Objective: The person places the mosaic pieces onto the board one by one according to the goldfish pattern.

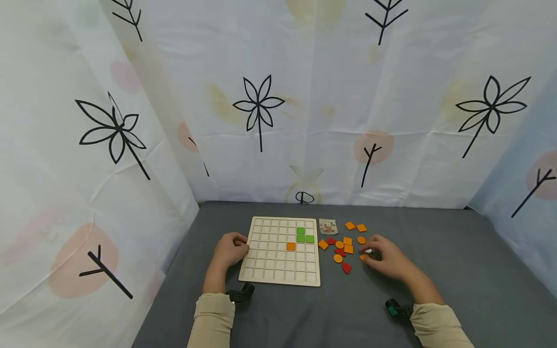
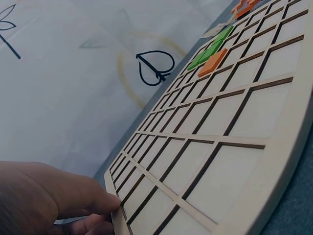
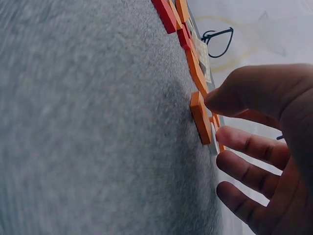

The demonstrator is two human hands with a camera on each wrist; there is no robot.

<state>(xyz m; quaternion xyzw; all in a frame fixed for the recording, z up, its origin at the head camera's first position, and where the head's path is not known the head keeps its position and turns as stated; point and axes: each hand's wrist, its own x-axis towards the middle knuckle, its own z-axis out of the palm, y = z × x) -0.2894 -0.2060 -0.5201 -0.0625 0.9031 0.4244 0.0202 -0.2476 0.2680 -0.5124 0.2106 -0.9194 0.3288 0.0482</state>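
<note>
A pale wooden grid board [image 1: 278, 278] lies on the grey table, holding two green square tiles and a larger green group's neighbour, an orange square tile [image 1: 291, 246]. The green tiles [image 2: 210, 51] stand in adjoining cells near the board's far right. My left hand [image 1: 230, 249] grips the board's left edge, thumb on the rim in the left wrist view. Right of the loose pieces, my right hand [image 1: 385, 257] has its thumb tip at an orange tile [image 3: 200, 120] on the table. Its other fingers are loosely bent and spread; the index fingertip is hidden behind the thumb in the right wrist view.
Between board and right hand lie several orange squares [image 1: 348, 249], orange discs [image 1: 338, 258] and red pieces [image 1: 346, 268]. A small printed card [image 1: 328, 226] is beside the board's far right corner. A white patterned curtain [image 1: 304, 96] hangs behind the table.
</note>
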